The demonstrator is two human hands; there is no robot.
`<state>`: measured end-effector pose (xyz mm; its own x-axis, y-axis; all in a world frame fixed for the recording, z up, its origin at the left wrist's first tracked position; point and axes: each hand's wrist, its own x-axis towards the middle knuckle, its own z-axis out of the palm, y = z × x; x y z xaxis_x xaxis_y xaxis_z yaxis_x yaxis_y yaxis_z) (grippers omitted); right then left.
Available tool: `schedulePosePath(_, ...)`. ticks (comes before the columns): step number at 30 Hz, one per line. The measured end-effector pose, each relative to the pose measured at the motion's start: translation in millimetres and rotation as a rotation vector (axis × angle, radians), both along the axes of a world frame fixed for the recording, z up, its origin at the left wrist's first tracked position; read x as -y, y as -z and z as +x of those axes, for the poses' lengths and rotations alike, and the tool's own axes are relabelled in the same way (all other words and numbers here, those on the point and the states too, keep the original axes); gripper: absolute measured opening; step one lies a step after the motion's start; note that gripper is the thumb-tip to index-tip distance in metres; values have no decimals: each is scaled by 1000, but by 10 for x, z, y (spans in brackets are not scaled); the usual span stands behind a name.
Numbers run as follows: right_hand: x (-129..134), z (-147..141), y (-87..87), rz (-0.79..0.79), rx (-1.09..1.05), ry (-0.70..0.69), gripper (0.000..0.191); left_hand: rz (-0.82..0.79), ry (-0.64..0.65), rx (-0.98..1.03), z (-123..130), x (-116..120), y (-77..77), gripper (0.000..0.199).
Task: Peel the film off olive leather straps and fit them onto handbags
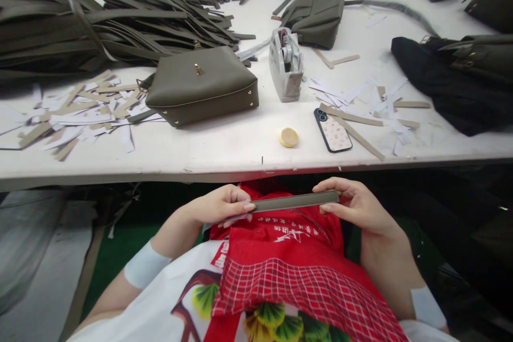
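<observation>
A short olive-green strap [290, 202] stretches between my hands, just in front of the table edge and above my red apron. My left hand [228, 204] pinches its left part between thumb and fingers. At the other end, my right hand [347, 200] grips the strap with the thumb below and the fingers above. On the table beyond lies an olive-green handbag [204, 83] with gold studs and a small gold clasp. Right of the bag stands a grey tape dispenser [286, 72]. Nearer the edge is a round yellow disc [289, 138].
Long olive straps [132, 21] lie heaped at the back left. Paper scraps [88, 109] litter the table on both sides. A phone [333, 131] rests near the edge, partly under tan strips. Another olive bag [318, 10] and a black cloth [436, 85] lie farther back and right.
</observation>
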<state>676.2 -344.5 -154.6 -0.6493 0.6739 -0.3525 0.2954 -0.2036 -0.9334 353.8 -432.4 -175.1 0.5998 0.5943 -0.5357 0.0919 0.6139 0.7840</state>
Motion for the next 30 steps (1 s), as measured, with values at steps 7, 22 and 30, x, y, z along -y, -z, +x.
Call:
schedulePosePath(7,-34,-31,42,91,-103,59,18,428,5,-211,46,41,19,30)
schedulePosePath(22,-12,-31,82,375,-232,-3,33,1666,-486,-993,253,343,162,45)
schedulePosePath(30,-11,-26,79,378,-228,6,30,1599,-456,-999,249,326,206,41)
